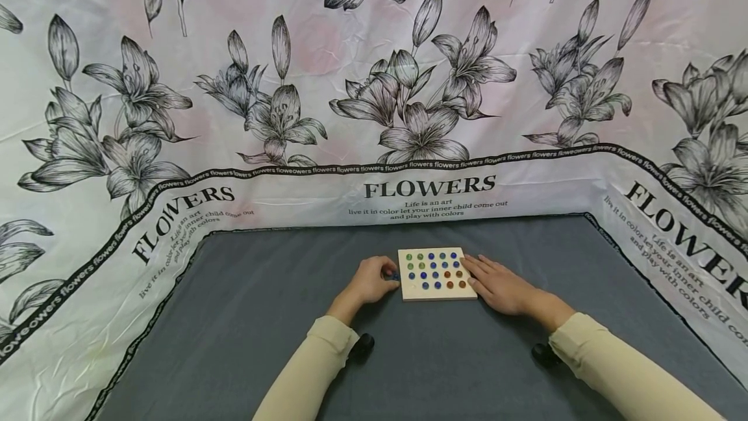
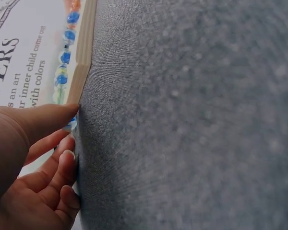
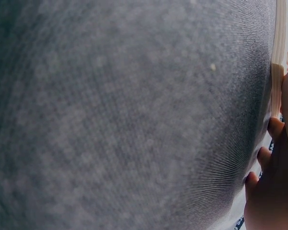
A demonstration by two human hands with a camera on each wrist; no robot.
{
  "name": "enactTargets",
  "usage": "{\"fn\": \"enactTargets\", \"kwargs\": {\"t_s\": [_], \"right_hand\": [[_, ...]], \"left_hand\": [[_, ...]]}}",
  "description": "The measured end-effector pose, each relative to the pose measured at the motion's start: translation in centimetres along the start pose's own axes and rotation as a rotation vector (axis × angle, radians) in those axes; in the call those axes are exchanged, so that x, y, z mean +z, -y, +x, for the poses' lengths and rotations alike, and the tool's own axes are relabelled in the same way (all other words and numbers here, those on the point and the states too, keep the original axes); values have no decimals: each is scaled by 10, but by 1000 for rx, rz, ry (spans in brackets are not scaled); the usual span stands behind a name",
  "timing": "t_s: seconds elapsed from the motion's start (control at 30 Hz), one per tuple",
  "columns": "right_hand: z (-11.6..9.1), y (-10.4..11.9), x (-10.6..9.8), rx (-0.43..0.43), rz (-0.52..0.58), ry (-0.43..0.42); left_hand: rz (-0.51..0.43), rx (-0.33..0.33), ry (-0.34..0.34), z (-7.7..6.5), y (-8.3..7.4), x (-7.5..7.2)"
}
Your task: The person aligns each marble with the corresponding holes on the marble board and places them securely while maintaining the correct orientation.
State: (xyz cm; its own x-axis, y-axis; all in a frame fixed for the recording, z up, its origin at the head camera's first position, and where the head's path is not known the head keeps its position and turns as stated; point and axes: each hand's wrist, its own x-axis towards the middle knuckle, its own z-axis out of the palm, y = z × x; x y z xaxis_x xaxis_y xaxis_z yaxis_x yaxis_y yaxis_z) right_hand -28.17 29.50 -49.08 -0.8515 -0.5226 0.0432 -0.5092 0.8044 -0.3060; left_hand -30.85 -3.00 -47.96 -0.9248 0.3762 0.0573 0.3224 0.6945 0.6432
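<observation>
A pale wooden board (image 1: 437,293) lies flat on the grey cloth, carrying rows of glass marbles in green, blue and orange. Its lower left spot looks pale, with no coloured marble there. At the board's left edge, my left hand (image 1: 372,280) pinches a blue marble (image 1: 395,276) between thumb and fingers. The left wrist view shows that thumb (image 2: 53,117) beside the board's corner, the marble mostly hidden. My right hand (image 1: 501,286) rests with fairly straight fingers against the board's right edge. In the right wrist view, its fingers (image 3: 264,158) are partly cut off by the frame.
Grey cloth (image 1: 280,317) covers the surface around the board. Behind it rises a white floral sheet (image 1: 304,197) with printed lettering, which also borders the left and right sides. Dark wrist devices (image 1: 361,347) sit under both sleeves.
</observation>
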Motion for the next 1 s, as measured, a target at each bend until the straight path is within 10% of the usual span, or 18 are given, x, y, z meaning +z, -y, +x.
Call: {"fn": "enactTargets", "kwargs": {"t_s": [1.0], "right_hand": [[-2, 1, 3, 13, -12, 3]], "left_hand": [[-59, 127, -7, -16, -22, 1]]}}
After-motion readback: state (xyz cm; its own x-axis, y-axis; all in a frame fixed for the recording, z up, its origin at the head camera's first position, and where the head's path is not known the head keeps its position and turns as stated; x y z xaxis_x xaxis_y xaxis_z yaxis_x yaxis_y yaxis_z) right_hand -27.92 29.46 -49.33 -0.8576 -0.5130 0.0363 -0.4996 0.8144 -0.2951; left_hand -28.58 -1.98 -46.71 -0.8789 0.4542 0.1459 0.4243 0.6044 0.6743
